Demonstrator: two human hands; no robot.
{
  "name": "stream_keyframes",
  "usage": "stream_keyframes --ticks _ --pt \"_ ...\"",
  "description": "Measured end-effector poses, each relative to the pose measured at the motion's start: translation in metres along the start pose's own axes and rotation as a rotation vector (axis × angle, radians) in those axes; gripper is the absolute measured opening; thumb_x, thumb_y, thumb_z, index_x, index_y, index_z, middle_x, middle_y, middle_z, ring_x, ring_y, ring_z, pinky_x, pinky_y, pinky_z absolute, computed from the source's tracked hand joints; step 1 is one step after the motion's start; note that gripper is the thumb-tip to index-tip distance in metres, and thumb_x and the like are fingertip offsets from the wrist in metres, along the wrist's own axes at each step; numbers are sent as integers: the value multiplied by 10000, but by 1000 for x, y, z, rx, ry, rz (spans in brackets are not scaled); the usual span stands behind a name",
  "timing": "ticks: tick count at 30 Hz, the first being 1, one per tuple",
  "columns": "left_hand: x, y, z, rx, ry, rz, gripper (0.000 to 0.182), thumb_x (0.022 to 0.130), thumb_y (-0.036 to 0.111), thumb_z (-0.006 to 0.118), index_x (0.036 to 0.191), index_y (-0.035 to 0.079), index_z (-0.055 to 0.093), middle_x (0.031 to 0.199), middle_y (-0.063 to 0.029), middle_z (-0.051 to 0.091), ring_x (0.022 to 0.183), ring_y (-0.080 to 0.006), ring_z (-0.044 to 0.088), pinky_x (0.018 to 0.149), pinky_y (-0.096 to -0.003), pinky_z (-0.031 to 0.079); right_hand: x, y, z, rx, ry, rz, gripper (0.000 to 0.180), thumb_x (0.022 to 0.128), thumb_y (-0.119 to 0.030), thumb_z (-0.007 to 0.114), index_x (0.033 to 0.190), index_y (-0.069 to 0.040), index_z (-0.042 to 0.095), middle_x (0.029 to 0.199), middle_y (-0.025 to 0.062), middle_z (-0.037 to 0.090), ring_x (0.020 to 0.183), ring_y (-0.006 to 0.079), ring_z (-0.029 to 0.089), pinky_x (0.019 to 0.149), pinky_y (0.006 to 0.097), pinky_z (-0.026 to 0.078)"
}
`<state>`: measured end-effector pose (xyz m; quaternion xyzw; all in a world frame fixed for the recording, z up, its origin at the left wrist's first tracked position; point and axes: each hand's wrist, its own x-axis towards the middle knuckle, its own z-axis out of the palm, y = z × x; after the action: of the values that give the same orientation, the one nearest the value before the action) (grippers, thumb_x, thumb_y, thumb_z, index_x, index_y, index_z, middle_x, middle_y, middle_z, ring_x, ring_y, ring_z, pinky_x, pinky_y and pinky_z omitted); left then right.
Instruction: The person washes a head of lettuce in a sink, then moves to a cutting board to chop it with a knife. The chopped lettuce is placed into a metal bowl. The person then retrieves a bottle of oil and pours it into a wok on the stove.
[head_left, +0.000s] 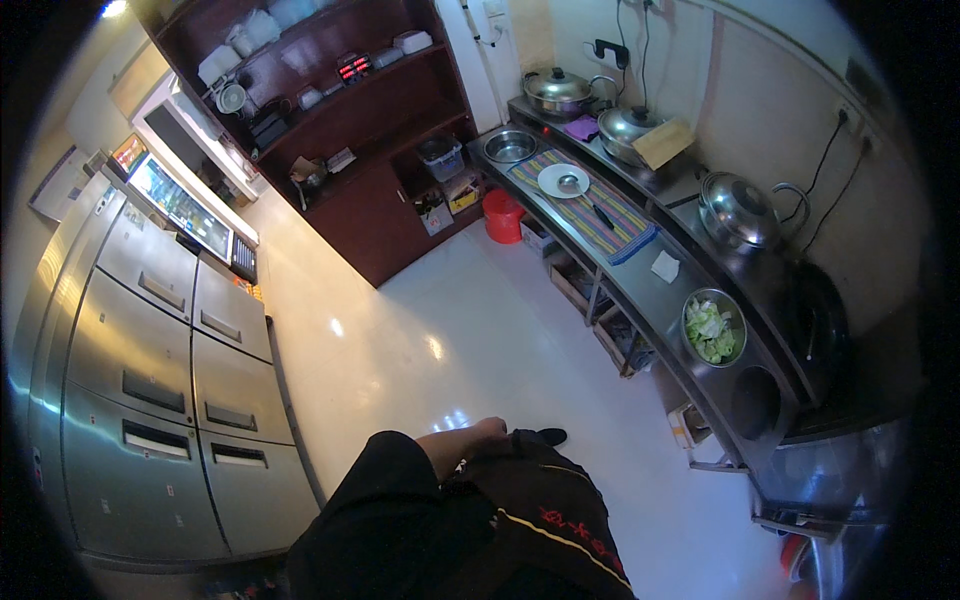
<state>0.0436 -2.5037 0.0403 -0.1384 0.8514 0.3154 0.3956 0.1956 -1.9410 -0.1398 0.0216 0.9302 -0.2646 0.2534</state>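
Observation:
One of my hands, which looks like my left hand, is near my waist at the edge of a dark apron; its fingers are largely hidden, so what it touches is unclear. My right hand is out of view. To the right runs a steel counter. On it are a steel bowl of chopped leafy greens, a folded white cloth or tissue, and a striped mat bearing a white plate and a black-handled ladle. An empty-looking steel basin stands at the counter's far end.
Lidded steel pots stand on the raised ledge along the wall. Steel refrigerator doors line the left. A dark red shelf unit is ahead, with a red bucket near it. Boxes lie under the counter.

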Motion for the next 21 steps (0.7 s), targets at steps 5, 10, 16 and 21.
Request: stream_keyframes --ticks 5,10,16,21 --pt "17 -3 -2 61 -63 -15 428 776 370 688 1021 25 749 1113 -234 701 1038 -379 675 875 -461 548 1 5 8 3 -13 10 261 753 -345 771 937 -175 700 908 54 707 873 305 656 733 479 528" --pt "54 -42 26 204 18 87 300 832 294 658 946 24 725 998 -225 706 970 -361 689 806 -460 553 -16 22 24 20 13 -16 262 755 -346 772 943 -178 702 916 47 708 877 301 655 736 476 527" --pt "122 27 -12 131 -194 236 330 853 349 615 928 48 727 918 -190 697 833 -367 659 750 -479 535 -55 -32 25 186 280 -161 260 823 -381 706 859 -125 673 862 79 673 836 269 629 718 444 497" --pt "153 172 -14 238 -326 268 324 844 343 626 893 36 721 857 -157 696 765 -322 659 712 -450 536 -72 -91 -2 295 235 370 184 839 -188 688 904 -18 715 961 148 697 838 208 678 755 385 568"
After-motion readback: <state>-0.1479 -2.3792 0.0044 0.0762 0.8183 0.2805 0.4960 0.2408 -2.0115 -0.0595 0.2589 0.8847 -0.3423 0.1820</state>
